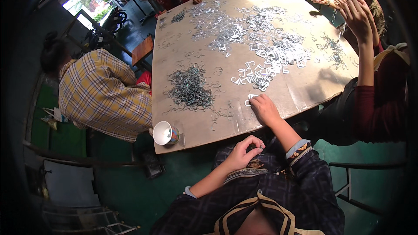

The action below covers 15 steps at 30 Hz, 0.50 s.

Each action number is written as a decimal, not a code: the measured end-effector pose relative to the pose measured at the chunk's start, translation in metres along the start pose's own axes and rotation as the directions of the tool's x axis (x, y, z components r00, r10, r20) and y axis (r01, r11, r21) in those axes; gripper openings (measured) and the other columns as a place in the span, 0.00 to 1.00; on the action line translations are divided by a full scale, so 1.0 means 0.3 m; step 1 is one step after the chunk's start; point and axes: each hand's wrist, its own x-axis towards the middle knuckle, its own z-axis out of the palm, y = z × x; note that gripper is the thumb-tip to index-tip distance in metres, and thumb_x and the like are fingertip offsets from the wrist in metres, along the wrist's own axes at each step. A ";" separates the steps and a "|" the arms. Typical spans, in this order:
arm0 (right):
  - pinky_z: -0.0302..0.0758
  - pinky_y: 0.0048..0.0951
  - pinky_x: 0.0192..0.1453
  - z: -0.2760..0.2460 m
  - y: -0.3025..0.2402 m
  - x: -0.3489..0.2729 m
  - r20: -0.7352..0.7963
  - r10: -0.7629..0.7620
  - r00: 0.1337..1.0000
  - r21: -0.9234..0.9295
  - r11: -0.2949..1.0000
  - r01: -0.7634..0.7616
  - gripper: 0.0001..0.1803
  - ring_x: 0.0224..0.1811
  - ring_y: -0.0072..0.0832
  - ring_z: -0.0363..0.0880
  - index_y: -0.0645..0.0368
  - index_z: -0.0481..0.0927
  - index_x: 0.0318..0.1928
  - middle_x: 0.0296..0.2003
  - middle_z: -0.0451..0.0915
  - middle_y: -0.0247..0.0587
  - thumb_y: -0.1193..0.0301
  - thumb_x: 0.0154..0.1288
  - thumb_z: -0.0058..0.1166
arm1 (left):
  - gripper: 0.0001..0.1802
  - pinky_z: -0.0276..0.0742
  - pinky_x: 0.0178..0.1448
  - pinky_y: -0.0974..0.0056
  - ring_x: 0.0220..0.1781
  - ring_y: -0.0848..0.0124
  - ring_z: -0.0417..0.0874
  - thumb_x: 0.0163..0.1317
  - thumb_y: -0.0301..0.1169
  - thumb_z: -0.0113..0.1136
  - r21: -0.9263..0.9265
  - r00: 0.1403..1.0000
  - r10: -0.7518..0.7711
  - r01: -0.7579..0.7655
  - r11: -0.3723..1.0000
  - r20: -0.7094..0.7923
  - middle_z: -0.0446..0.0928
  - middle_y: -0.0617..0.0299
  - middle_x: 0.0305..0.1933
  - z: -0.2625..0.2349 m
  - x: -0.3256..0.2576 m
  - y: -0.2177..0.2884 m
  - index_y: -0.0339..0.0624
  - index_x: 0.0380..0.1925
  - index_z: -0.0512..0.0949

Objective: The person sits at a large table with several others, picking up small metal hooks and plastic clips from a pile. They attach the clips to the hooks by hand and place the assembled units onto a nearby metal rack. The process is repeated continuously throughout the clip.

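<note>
While the others bend over their own heaps, the person seen from the head view sits at the near edge of the tabletop [196,126]. The right hand [264,109] lies flat on it, fingers [257,100] pressed down on a small pale metal clip [250,99] just short of a loose spread of flat silvery clips [270,56]. The left hand [244,153] is off the tabletop, over the lap, its fingers pinched together round a small metal piece [257,149] too tiny to make out. Left of the right hand lies a dark heap of wire rings [189,89], and a white cup [164,133] stands at the near corner. A person in a checked shirt [102,95] leans in at the left; another's raised hand [357,17] shows at the right.
</note>
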 end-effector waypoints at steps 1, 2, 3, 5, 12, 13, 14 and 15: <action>0.75 0.33 0.49 0.000 -0.002 0.004 0.000 -0.010 1.000 -0.021 1.000 0.010 0.18 0.45 0.36 0.76 0.58 0.78 0.50 0.40 0.79 0.39 0.73 0.58 0.50 | 0.05 0.71 0.55 0.66 0.45 0.71 0.77 0.65 0.24 0.56 -0.001 1.000 0.011 -0.011 1.000 -0.012 0.77 0.59 0.40 0.003 0.002 -0.003 0.37 0.35 0.70; 0.75 0.33 0.48 -0.004 -0.006 0.008 0.000 -0.019 1.000 -0.043 0.999 0.019 0.18 0.44 0.36 0.76 0.58 0.78 0.49 0.39 0.79 0.39 0.73 0.57 0.50 | 0.05 0.71 0.55 0.66 0.45 0.71 0.77 0.65 0.25 0.56 0.008 1.000 0.008 -0.008 1.000 -0.008 0.77 0.59 0.40 0.005 0.004 -0.007 0.37 0.35 0.70; 0.76 0.33 0.47 -0.005 -0.007 0.012 -0.001 -0.028 1.000 -0.065 0.998 0.028 0.17 0.43 0.36 0.76 0.58 0.79 0.48 0.38 0.79 0.39 0.73 0.57 0.50 | 0.05 0.71 0.55 0.66 0.45 0.71 0.77 0.65 0.25 0.56 0.018 1.000 0.006 -0.006 1.000 -0.003 0.77 0.59 0.40 0.006 0.007 -0.012 0.37 0.35 0.70; 0.76 0.35 0.46 -0.006 0.007 0.018 -0.013 0.027 1.000 -0.082 0.996 -0.028 0.16 0.42 0.37 0.76 0.59 0.79 0.47 0.36 0.79 0.39 0.75 0.56 0.52 | 0.05 0.71 0.55 0.66 0.45 0.72 0.77 0.65 0.24 0.56 0.020 1.000 -0.012 0.012 1.000 0.007 0.77 0.59 0.40 0.009 0.009 -0.012 0.38 0.34 0.70; 0.77 0.24 0.37 -0.056 -0.038 -0.015 0.084 0.480 0.873 0.689 0.605 -0.399 0.16 0.31 0.24 0.81 0.63 0.80 0.49 0.29 0.82 0.39 0.82 0.59 0.57 | 0.06 0.71 0.55 0.65 0.47 0.73 0.76 0.63 0.21 0.57 0.010 0.998 -0.027 0.027 1.000 -0.053 0.77 0.58 0.41 -0.003 0.029 -0.042 0.38 0.34 0.70; 0.77 0.22 0.37 -0.097 -0.059 -0.030 0.152 0.476 0.866 0.737 0.529 -0.420 0.16 0.31 0.22 0.81 0.63 0.80 0.50 0.29 0.82 0.37 0.82 0.61 0.56 | 0.06 0.71 0.55 0.65 0.47 0.73 0.76 0.63 0.21 0.57 0.008 0.997 -0.025 0.026 1.000 -0.074 0.77 0.58 0.41 -0.002 0.031 -0.049 0.38 0.34 0.70; 0.76 0.21 0.36 -0.159 -0.089 -0.043 0.221 0.464 0.858 0.776 0.450 -0.443 0.15 0.30 0.20 0.80 0.63 0.80 0.50 0.29 0.82 0.36 0.81 0.62 0.55 | 0.05 0.72 0.56 0.65 0.47 0.73 0.77 0.63 0.20 0.57 0.009 0.994 -0.014 0.015 1.000 -0.110 0.77 0.58 0.41 0.001 0.033 -0.056 0.37 0.35 0.70; 0.76 0.19 0.36 -0.204 -0.117 -0.061 0.289 0.444 0.848 0.808 0.362 -0.465 0.15 0.30 0.17 0.80 0.63 0.80 0.50 0.29 0.82 0.35 0.81 0.63 0.54 | 0.05 0.72 0.56 0.66 0.47 0.73 0.77 0.63 0.19 0.57 -0.069 0.988 -0.026 0.016 0.998 -0.152 0.78 0.57 0.41 0.002 0.032 -0.090 0.36 0.35 0.71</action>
